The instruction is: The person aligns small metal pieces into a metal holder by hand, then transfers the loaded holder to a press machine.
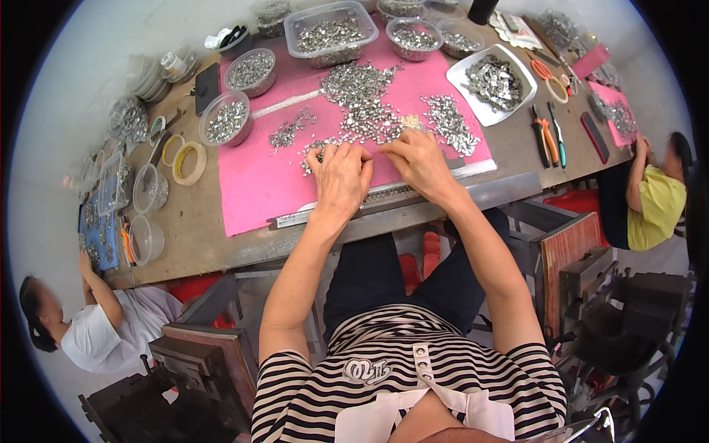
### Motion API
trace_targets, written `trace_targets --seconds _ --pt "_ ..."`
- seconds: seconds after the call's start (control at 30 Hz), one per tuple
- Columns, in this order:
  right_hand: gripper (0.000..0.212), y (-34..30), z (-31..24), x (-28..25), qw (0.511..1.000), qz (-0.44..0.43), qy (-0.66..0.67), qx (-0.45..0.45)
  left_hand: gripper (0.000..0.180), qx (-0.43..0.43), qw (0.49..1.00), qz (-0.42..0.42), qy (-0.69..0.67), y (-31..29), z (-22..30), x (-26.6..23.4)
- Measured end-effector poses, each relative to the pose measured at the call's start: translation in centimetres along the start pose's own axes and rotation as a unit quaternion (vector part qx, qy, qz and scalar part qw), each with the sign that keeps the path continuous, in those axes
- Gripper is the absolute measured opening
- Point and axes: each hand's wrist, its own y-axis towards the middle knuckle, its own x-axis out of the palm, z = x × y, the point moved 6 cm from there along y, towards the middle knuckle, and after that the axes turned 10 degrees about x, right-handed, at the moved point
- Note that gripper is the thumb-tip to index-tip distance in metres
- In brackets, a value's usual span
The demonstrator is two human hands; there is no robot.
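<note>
Head view, looking straight down over a striped shirt and both forearms. Left hand (341,176) palm-down on the pink mat (251,184), fingers spread and slightly curled, tips pressing into a thin scatter of small metal pieces (362,100); nothing clearly pinched, so loose rather than clenched. Right hand (419,161) just beside it, also palm-down, fingertips bent onto the same pieces near the mat's middle; whether one piece sits between the fingers, cannot tell. Both hands nearly touching, just above a metal ruler (384,196) lying along the mat's near edge.

Big heap of the metal pieces just beyond the fingers, a smaller heap off to the right. Farther back, a clear rectangular tub (331,29) full of pieces, round clear bowls (249,71) to its left and right, and a white square tray (491,83) at the right. Orange-handled pliers (545,134) on the bare wooden table (199,221), rolls of tape (189,162) at the left. Another person in yellow seated far right, one in white lower left.
</note>
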Motion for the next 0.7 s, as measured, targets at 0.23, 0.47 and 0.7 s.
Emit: trace_targets --seconds 0.23,0.47,0.7 --pt "0.008 1.0 0.5 1.4 0.998 0.005 -0.058 -0.038 0.01 0.009 1.0 -0.009 0.024 0.1 0.3 -0.1" --pt "0.009 -3.9 0.0 -2.7 0.994 -0.034 0.081 0.057 0.011 0.034 0.994 -0.006 -0.108 -1.3 4.3 -1.1" --pt "0.011 -5.8 0.0 -2.9 0.994 0.016 0.094 0.048 0.013 0.035 0.995 0.007 -0.097 -2.2 5.6 -0.6"
